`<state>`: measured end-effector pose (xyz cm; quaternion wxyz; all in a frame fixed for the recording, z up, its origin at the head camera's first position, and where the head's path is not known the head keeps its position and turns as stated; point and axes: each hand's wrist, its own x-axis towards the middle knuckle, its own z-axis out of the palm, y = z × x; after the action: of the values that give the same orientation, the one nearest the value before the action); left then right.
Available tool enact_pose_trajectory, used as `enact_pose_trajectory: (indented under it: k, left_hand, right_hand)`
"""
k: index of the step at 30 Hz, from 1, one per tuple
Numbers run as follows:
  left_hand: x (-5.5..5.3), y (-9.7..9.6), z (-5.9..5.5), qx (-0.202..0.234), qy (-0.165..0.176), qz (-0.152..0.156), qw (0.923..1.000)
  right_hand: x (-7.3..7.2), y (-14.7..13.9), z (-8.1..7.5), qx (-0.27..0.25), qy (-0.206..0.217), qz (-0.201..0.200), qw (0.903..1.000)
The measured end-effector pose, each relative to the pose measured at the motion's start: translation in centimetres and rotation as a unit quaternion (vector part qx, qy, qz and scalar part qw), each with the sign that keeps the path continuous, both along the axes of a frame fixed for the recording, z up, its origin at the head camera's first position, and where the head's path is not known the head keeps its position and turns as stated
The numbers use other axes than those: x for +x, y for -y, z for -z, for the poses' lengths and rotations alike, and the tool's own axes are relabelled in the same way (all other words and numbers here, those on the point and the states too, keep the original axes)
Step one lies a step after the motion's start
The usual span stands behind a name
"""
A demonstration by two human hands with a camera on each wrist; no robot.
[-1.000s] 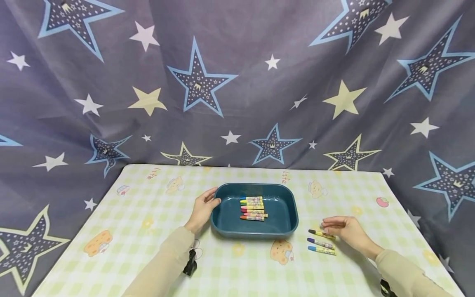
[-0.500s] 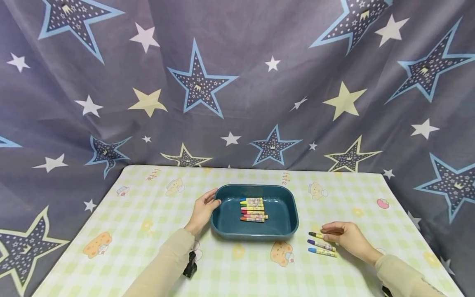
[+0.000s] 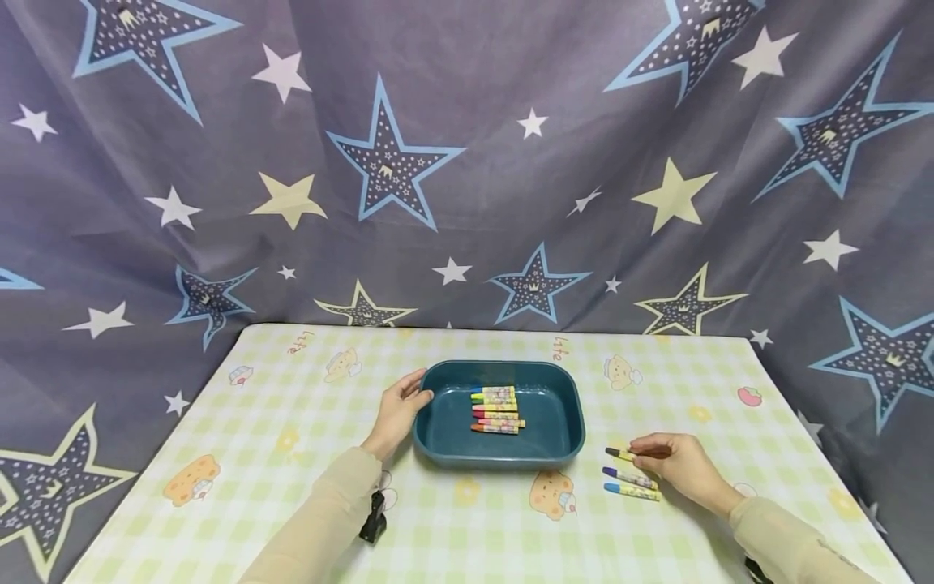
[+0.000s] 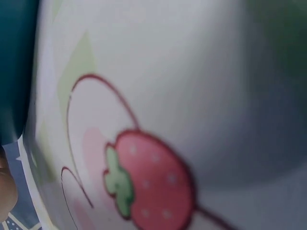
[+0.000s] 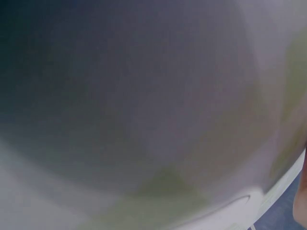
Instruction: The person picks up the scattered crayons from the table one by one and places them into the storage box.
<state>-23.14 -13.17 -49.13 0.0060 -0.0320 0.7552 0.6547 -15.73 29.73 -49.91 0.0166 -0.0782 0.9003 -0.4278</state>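
Observation:
A dark teal rectangular tray (image 3: 571,442) stands mid-table. My left hand (image 3: 396,415) holds its left rim, thumb at the edge and fingers along the outer side. Inside the tray several crayons (image 3: 498,416) lie in a stack of rows, tips to the left. To the right of the tray, my right hand (image 3: 684,468) pinches a black crayon (image 3: 619,453) by its rear part, which the fingers hide. Just below that hand a dark blue-purple crayon (image 3: 627,477) and a light blue crayon (image 3: 631,491) lie on the cloth. Both wrist views show mostly tablecloth.
A green-and-white checked tablecloth (image 3: 241,422) with cartoon prints covers the table. A grey curtain (image 3: 467,162) with stars hangs right behind the table's far edge and along the sides. In the left wrist view, the tray's wall (image 4: 17,72) shows at the left edge.
My right hand has come down over the black crayon and taken it between thumb and fingers. Its tip has shifted slightly away from the other two crayons. The left hand stays at the tray.

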Motion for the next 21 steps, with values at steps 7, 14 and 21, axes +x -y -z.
enact_pose_trajectory:
  k: [7,14,21]
  left_hand:
    - [0.0,-0.2,0.1,-0.003,0.0,0.005,1.0]
    - [0.0,-0.1,0.2,0.005,0.009,0.006,0.9999]
    - [-0.1,-0.2,0.3,-0.011,0.002,-0.001,0.9999]
  right_hand:
    - [-0.2,-0.1,0.0,0.008,0.002,0.003,1.0]
    - [-0.3,-0.1,-0.2,-0.001,0.007,-0.004,1.0]
    - [-0.7,-0.2,-1.6,-0.04,-0.003,0.008,0.9992]
